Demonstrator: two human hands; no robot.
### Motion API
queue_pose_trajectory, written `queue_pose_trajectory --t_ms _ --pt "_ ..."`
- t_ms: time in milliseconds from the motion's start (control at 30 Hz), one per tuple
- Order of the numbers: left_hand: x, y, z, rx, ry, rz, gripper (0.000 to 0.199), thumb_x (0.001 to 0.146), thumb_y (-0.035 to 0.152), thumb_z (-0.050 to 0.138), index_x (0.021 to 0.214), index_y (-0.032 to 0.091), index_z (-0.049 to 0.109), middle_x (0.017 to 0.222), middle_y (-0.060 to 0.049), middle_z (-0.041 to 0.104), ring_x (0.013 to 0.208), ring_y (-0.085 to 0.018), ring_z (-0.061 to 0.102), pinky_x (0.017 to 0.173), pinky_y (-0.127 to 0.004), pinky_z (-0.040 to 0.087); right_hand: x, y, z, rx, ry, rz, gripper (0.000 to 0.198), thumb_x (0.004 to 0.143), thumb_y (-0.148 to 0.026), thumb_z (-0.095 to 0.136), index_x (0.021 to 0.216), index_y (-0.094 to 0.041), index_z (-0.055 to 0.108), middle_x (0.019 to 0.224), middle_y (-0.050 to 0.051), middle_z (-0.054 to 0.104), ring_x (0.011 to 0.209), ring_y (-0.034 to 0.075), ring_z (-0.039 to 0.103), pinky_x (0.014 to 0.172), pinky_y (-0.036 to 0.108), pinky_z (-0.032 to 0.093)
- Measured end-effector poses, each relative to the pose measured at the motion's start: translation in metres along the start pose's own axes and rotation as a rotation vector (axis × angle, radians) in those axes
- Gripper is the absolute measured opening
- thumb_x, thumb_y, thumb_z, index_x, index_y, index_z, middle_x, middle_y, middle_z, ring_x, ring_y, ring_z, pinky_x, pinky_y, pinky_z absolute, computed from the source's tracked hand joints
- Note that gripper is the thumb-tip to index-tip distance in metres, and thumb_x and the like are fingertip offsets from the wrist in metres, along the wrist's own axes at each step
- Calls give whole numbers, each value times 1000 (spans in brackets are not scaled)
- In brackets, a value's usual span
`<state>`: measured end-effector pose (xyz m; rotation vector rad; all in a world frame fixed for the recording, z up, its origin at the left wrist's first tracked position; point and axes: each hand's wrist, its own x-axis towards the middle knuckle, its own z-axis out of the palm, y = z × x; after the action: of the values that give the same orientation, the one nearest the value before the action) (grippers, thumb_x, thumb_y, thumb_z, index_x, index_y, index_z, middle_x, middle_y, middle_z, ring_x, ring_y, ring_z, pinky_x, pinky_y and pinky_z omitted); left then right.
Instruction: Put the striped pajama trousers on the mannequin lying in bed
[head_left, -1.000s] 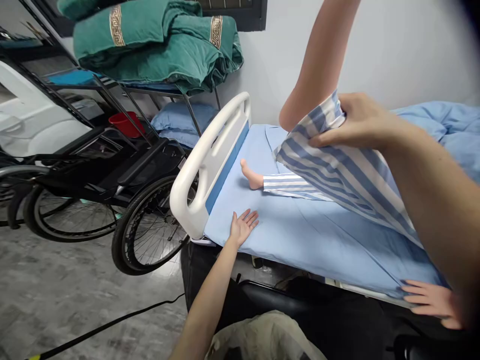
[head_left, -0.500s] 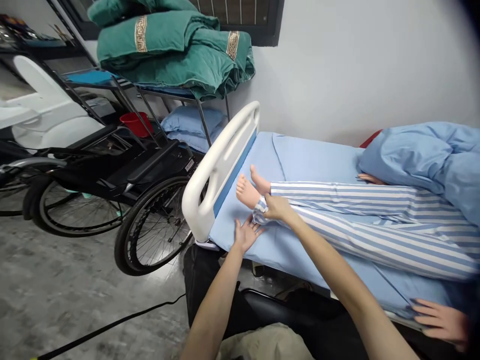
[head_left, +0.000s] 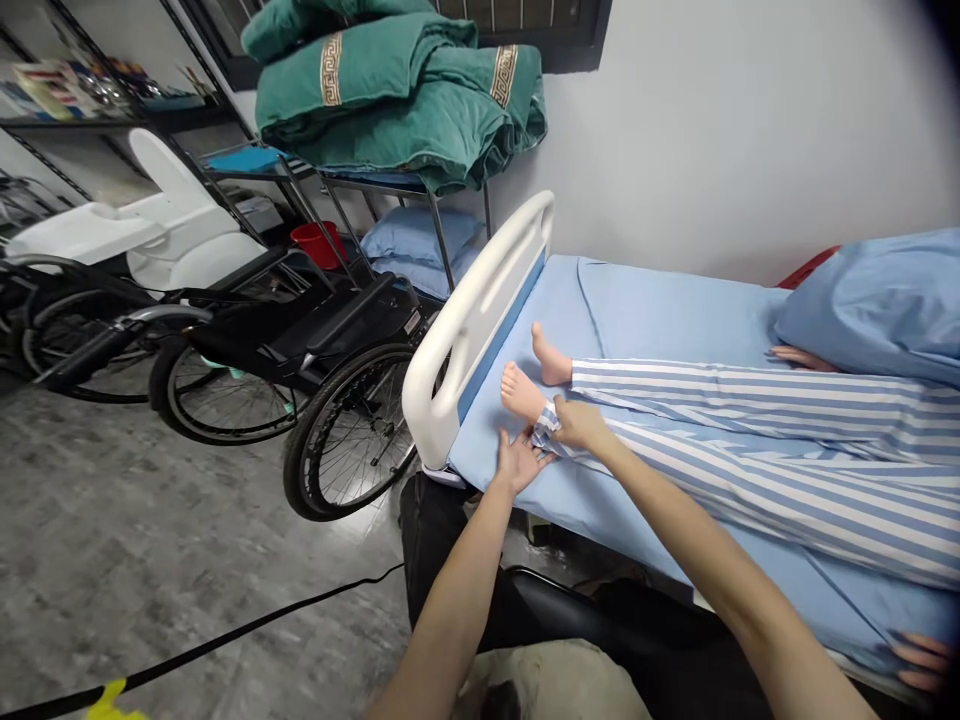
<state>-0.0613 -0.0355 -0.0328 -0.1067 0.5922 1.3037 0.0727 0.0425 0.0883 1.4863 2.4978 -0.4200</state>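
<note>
A manikin in blue-and-white striped trousers (head_left: pixel 750 395) lies on the bed, its bare feet toward the bed's end board. My right hand (head_left: pixel 581 425) is closed around the trouser cuff and ankle of the nearer leg. Palm up with fingers spread, my left hand (head_left: pixel 519 462) rests on the light blue sheet (head_left: pixel 637 300) just below that ankle; its fingertips reach the cuff. The nearer foot (head_left: pixel 523 392) angles up beside my hands. Slightly apart from it, the farther foot (head_left: pixel 551 357) points upward. A folded blue cover (head_left: pixel 877 300) hides the upper body.
The white end board (head_left: pixel 431 400) stands left of the feet. Beyond it are a black wheelchair (head_left: pixel 352 420) and a rack with green quilts (head_left: pixel 405 110). A manikin hand (head_left: pixel 926 660) lies at the near bed edge. A black strap (head_left: pixel 262 620) crosses the floor.
My view has turned left, so the bed and wheelchair appear farther right. The nearer foot has shifted slightly away from the farther one. Both hands keep their positions at the ankle.
</note>
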Motion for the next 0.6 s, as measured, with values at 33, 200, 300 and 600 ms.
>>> queue_pose_trajectory --t_ms 33,200,300,600 --pt "-1 0 1 1 7 3 73 94 75 22 129 22 58 141 -17 55 136 -35 47 114 -64 32 -3 0 -10 8 19 -9 63 89 -46 61 136 -8 45 115 22 69 97 29 70 70 29 45" --pt "-11 2 10 32 37 30 68 96 72 23 118 19 59 139 -19 57 134 -36 49 114 -61 35 -28 10 -93 -27 171 24 63 80 -45 68 131 -13 51 112 20 71 100 33 69 73 31 48" --pt "-15 2 16 74 32 49 70 96 72 20 120 19 58 140 -19 57 136 -36 48 113 -60 37 -50 24 -155 35 302 32 62 74 -46 71 125 -14 56 112 16 71 99 32 68 74 31 49" --pt "-16 3 20 74 51 36 75 92 77 29 130 19 55 145 -21 54 136 -37 51 106 -59 45 -111 92 -269 224 567 -139 51 87 -45 53 112 -4 69 111 6 69 101 21 64 82 30 49"
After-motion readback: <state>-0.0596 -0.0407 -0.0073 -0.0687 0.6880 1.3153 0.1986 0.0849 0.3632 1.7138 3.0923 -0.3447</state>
